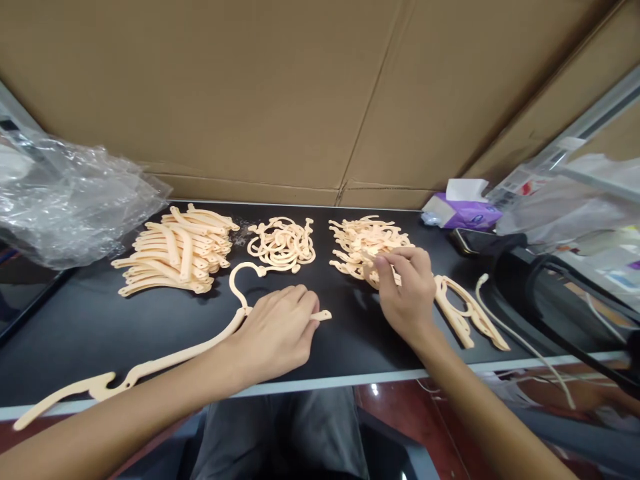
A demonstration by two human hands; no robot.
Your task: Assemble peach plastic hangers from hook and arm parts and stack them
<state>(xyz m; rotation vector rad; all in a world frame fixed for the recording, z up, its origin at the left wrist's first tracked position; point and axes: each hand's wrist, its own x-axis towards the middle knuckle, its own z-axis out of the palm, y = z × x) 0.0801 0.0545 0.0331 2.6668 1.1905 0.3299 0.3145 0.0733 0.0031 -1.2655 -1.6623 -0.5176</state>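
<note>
left hand (280, 333) clamps hanger (170, 361), right hand (407, 290) at pile (367, 233), grip unclear; tissues (463, 212) far right, cardboard (240, 100) beyond black worktop (350, 350)!

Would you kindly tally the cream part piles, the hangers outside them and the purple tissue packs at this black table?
Piles (left pile, middle pile, right pile): 3
Hangers (held hanger, folded hanger): 2
Tissue pack: 1
Total: 6
</note>
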